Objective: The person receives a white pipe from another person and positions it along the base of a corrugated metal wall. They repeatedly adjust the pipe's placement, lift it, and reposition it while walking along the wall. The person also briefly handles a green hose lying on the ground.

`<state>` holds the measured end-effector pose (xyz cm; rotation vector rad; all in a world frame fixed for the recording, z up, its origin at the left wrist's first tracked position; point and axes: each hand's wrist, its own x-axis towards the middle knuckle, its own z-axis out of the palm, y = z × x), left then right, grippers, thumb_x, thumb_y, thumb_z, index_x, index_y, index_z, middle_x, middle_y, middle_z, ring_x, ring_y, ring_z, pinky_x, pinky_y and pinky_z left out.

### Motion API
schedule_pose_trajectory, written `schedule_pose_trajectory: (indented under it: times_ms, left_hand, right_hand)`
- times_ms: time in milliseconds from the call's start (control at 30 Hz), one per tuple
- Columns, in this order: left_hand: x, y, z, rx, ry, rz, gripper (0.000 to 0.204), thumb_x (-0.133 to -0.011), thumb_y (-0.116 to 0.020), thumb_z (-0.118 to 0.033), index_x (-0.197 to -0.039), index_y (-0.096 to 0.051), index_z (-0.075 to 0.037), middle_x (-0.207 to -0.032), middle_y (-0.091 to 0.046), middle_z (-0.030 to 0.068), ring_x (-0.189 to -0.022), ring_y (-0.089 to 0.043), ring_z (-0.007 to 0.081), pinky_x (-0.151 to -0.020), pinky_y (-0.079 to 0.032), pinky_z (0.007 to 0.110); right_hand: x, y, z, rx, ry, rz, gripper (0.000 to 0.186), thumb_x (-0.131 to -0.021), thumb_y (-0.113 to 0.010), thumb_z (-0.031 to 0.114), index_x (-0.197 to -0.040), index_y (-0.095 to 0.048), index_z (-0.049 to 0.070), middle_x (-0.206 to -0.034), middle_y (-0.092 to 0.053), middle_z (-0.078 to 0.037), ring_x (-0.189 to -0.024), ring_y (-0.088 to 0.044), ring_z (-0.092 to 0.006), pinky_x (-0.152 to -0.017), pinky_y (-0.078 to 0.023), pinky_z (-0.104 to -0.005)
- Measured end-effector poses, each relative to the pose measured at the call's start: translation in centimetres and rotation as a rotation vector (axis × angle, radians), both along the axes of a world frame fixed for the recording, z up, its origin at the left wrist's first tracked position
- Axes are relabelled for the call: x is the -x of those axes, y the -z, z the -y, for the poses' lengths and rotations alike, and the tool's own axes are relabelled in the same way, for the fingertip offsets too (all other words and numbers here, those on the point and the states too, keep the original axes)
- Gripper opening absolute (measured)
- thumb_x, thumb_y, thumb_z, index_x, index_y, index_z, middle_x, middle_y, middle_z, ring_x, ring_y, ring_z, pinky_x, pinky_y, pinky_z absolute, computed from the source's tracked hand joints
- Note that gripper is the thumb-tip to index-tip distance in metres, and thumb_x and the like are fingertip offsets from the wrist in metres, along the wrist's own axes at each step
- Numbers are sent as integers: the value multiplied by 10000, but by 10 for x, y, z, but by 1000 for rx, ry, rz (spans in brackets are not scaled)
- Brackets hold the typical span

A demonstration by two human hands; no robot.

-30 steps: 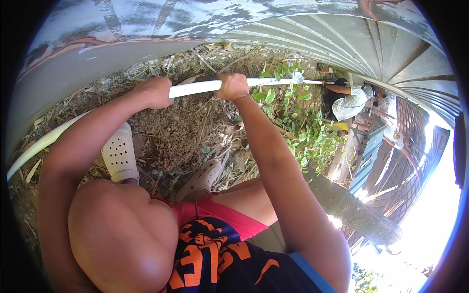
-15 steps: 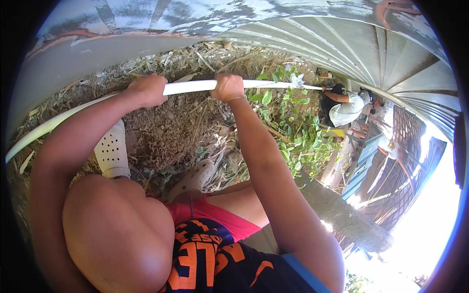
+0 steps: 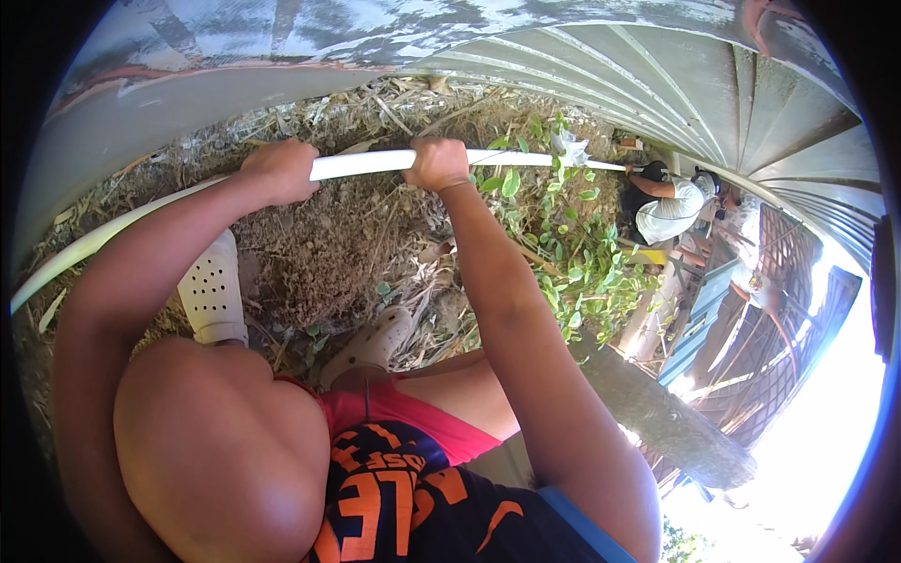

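A long white pipe [image 3: 361,163] runs across the view, curving from the far left edge over the dirt to a person on the right. My left hand [image 3: 282,172] is wrapped round it on the left. A short way along, my right hand [image 3: 437,163] grips the same pipe, with a stretch of bare pipe between the two fists. Beyond my right hand the pipe passes by green leaves and a scrap of clear plastic [image 3: 569,148]. At its far end the other person [image 3: 668,208], in a light shirt, has a hand at the pipe.
Corrugated metal wall [image 3: 601,84] rises along the far side. Leafy plants [image 3: 554,253] grow right of my right forearm, near a thick log [image 3: 671,418]. My perforated clogs [image 3: 214,291] stand on loose soil and dry leaves. A lattice fence [image 3: 784,319] leans at the right.
Both hands keep their grip on the pipe, which has barely shifted. The leaves and plastic scrap by the pipe have moved slightly.
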<state>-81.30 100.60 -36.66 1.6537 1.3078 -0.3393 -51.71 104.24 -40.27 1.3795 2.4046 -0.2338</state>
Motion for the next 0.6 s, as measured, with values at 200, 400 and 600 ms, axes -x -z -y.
schedule_pose_trajectory:
  times_ms: [200, 400, 600]
  left_hand:
    - [0, -5, -1, 10, 12, -4, 307, -862, -711, -222, -1126, -710, -67, -1043, -729, 146, -952, -719, 307, -895, -567, 446]
    - [-1, 2, 3, 15, -4, 6, 303, -859, -709, -216, -1127, -714, -74, -1038, -731, 143, -954, -718, 309, -895, -567, 449]
    - [-5, 6, 4, -17, 7, 26, 314, -849, -723, -219, -1126, -713, -71, -1049, -730, 145, -955, -719, 311, -891, -570, 442]
  right_hand:
    - [-2, 6, -2, -11, 4, -30, 242, -720, -686, 354, -816, -717, 134, -815, -744, -101, -736, -740, -263, -692, -596, -388]
    - [1, 3, 3, 5, 20, 44, 239, -722, -681, 345, -821, -715, 130, -811, -741, -96, -725, -738, -259, -690, -596, -387]
    - [-2, 7, 5, -13, 37, 62, 253, -728, -679, 355, -848, -723, 136, -815, -741, -88, -729, -741, -247, -682, -597, -376]
